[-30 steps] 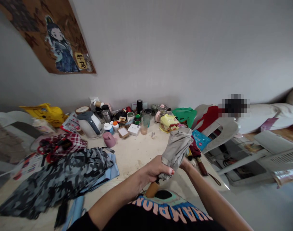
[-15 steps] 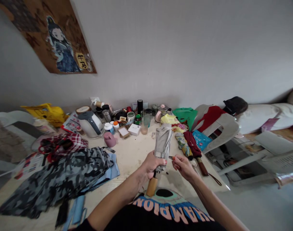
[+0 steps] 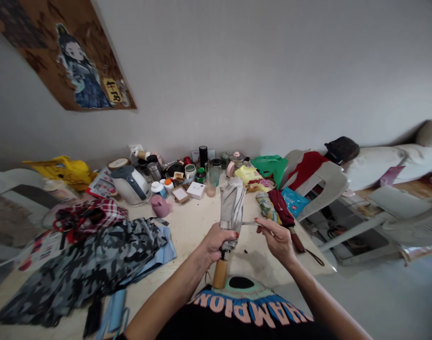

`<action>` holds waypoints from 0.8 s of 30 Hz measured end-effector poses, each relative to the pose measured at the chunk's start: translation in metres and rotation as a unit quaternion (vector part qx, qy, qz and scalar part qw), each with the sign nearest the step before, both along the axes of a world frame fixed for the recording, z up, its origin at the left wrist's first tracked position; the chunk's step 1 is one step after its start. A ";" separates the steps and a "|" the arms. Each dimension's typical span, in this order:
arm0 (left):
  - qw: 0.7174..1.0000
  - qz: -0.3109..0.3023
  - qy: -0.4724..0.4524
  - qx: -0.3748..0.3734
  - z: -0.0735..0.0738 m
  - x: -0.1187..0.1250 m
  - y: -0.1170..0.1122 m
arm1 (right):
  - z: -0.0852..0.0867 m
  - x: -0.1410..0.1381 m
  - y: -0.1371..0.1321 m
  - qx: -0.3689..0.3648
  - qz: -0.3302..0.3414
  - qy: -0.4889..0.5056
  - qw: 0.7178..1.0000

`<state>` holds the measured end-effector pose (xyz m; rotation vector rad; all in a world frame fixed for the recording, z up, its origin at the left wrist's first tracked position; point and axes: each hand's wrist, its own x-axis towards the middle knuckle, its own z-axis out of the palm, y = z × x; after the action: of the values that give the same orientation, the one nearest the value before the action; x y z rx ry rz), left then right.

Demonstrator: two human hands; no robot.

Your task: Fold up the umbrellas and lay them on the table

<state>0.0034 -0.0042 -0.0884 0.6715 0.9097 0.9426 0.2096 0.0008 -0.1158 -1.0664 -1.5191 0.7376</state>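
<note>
A folded light-grey umbrella (image 3: 231, 203) stands upright in front of me, its wooden handle (image 3: 220, 274) pointing down toward my shirt. My left hand (image 3: 219, 240) is closed around the lower part of its canopy, thumb across the front. From the canopy's right side a thin grey strap (image 3: 250, 223) runs out taut. Its far end is pinched between the thumb and fingers of my right hand (image 3: 275, 236). To the right of that hand lie a patterned folded umbrella (image 3: 268, 208) and a dark red folded umbrella (image 3: 281, 208) with a brown handle.
A camouflage umbrella (image 3: 95, 264) spreads over the table's left side, beside a light-blue folded one (image 3: 116, 309). Behind stand an electric kettle (image 3: 130, 184), a pink cup (image 3: 160, 206), a white box (image 3: 196, 190) and several jars. A green bag (image 3: 271, 167) lies at the back right.
My right hand has moved right and slightly up, drawing the strap out from the umbrella. The umbrella, still in my left hand, appears slightly further left as the view shifts.
</note>
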 end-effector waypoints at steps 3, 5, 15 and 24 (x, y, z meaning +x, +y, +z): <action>1.000 0.003 -0.007 -0.002 0.002 -0.001 -0.002 | 0.004 -0.004 -0.001 -0.118 0.008 0.166 0.979; 1.000 0.002 -0.004 0.003 0.003 -0.001 -0.003 | 0.007 -0.005 -0.003 -0.222 0.034 0.290 0.930; 0.999 -0.032 0.001 0.028 -0.004 -0.003 -0.005 | 0.009 -0.015 -0.014 -0.333 0.070 0.251 0.906; 0.997 0.030 0.039 0.055 0.009 0.001 -0.011 | -0.026 -0.009 -0.005 -0.285 0.016 0.150 0.947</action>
<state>0.0047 -0.0147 -0.0797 0.7823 0.9560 1.0304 0.2004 -0.0041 -0.1417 -1.2771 -1.0837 1.3501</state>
